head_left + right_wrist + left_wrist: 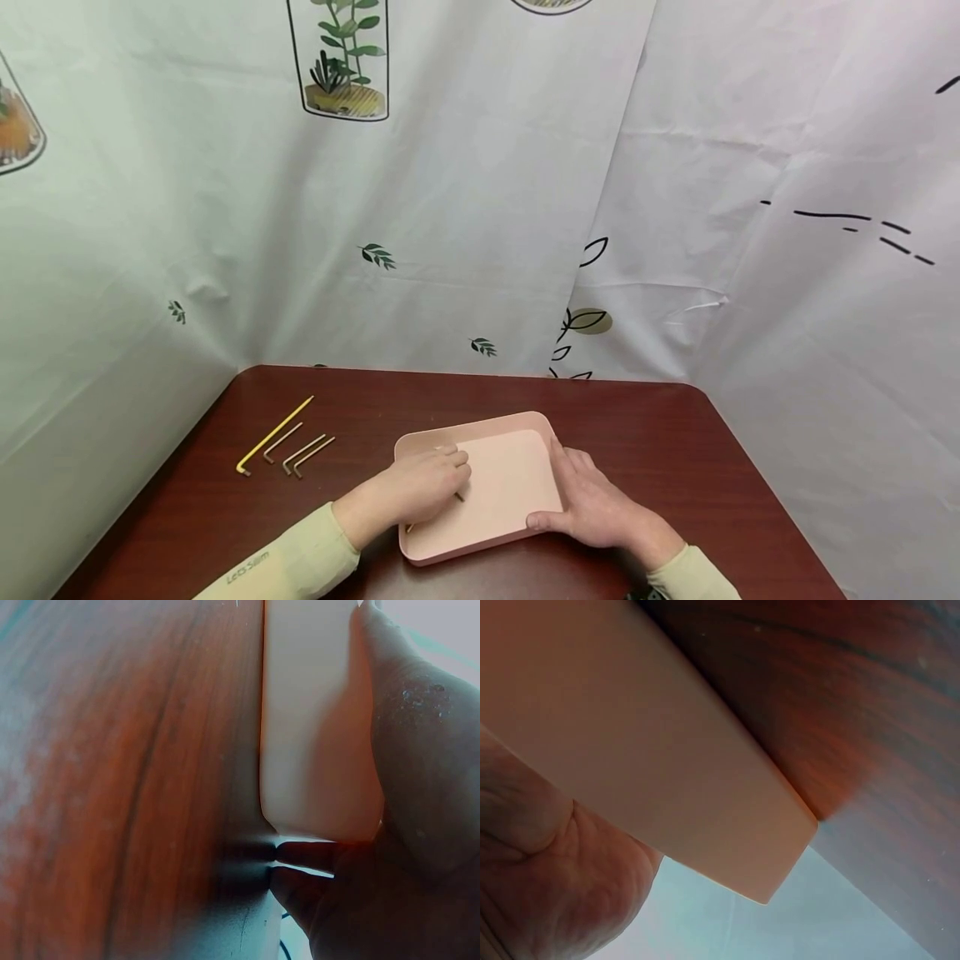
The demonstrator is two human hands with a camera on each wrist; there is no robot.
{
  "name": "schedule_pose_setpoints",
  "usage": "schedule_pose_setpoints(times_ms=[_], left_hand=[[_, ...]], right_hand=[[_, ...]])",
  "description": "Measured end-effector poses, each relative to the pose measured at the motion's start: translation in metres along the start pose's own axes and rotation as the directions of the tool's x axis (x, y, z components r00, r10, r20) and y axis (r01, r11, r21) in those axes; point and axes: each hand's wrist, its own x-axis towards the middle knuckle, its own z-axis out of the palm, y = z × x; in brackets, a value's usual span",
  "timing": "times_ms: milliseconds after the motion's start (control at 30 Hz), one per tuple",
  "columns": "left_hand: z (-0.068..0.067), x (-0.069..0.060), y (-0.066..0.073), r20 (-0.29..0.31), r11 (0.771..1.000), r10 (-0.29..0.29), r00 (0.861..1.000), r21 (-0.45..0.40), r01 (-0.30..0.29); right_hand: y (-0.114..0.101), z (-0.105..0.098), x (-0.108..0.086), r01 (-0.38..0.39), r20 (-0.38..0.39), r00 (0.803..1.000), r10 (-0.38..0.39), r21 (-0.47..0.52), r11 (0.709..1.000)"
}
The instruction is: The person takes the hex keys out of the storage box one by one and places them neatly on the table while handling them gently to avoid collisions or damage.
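Observation:
A shallow pink tray (pixel 517 475) sits on the table, slightly turned. My left hand (pixel 431 483) is over its left part with curled fingers. The dark end of a hex key (pixel 460 497) pokes out below those fingers; most of it is hidden by the hand. A small yellowish piece (pixel 409 527) shows near the tray's front left corner, and whether it belongs to the same key I cannot tell. With the thumb at the front rim and the fingers along the right wall, my right hand (pixel 596 504) grips the tray's right end. Its fingers also reach the tray wall (pixel 322 735) in the right wrist view.
Left of the tray lie a long yellow hex key (pixel 275 435) and three shorter ones, among them a brass-coloured hex key (pixel 283 442). The dark red wooden table (pixel 660 450) meets white printed curtains (pixel 465 208) at its back and sides.

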Motion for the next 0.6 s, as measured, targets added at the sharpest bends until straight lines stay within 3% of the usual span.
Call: schedule_pose_setpoints(times_ms=[267,600], left_hand=[[0.0014,-0.0002,0.0028,0.049,0.999,-0.043,0.998,-0.028,0.045],[0.0017,-0.0001,0.0058,0.029,0.997,-0.075,0.997,-0.013,0.075]], right_hand=[[-0.0003,0.0004,0.0002,0.003,-0.003,1.0,-0.003,0.004,1.0],[-0.0004,0.0,0.0003,-0.003,0.001,1.0,0.003,0.016,1.0]])
